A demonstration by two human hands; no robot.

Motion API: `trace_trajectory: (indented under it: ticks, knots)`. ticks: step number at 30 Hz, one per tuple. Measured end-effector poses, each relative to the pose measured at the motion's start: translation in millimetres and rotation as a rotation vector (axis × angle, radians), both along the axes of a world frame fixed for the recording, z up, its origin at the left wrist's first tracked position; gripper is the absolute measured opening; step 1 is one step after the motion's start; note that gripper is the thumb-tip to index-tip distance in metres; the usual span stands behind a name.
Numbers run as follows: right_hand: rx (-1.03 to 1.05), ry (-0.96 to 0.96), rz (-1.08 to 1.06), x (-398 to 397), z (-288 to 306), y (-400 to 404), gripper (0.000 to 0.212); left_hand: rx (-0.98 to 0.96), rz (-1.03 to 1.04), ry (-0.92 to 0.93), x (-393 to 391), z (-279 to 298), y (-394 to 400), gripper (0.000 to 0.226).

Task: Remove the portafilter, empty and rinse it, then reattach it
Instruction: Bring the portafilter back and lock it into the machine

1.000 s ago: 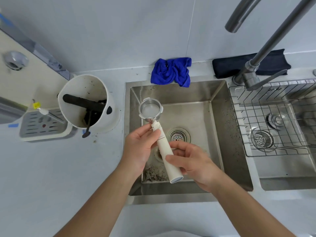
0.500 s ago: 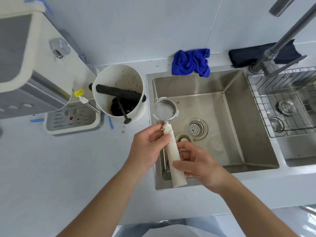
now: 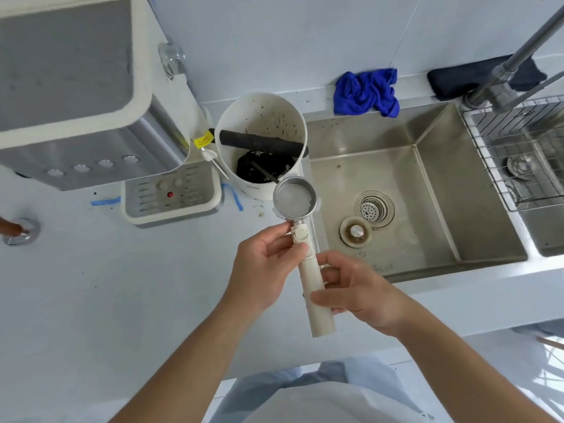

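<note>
I hold the portafilter (image 3: 308, 264) level above the counter at the sink's left edge, its empty steel basket facing up and its cream handle pointing toward me. My left hand (image 3: 262, 270) pinches the handle near the neck. My right hand (image 3: 354, 294) grips the lower part of the handle. The cream and grey espresso machine (image 3: 76, 96) stands at the left, with its drip tray (image 3: 171, 196) below. The steel sink (image 3: 406, 190) lies to the right of the portafilter.
A white knock box (image 3: 262, 117) with a black bar and dark grounds stands just behind the basket. A blue cloth (image 3: 366, 91) and a dark cloth (image 3: 476, 76) lie behind the sink. A faucet (image 3: 512, 62) and a wire rack (image 3: 518, 148) are at the right.
Both hands have carried the portafilter left, from over the sink basin to the counter edge near the knock box. The view has swung left, bringing the espresso machine into sight.
</note>
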State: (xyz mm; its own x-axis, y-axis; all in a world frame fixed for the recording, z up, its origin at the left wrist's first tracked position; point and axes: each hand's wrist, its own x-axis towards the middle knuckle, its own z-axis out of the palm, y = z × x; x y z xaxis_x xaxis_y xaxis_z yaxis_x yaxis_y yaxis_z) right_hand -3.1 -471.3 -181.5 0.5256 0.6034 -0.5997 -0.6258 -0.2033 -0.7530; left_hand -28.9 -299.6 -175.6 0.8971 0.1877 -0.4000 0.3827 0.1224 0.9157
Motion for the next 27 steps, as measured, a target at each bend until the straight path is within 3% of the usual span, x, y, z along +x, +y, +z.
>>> trace_trajectory:
  ticks: [13,27]
  knots:
    - [-0.001,0.050,0.145,-32,-7,83,0.042,0.027,0.125,0.023,-51,-6,78,0.035]
    - [-0.039,0.042,0.334,-38,-12,146,0.047,0.211,0.022,0.114,-71,-5,145,0.032]
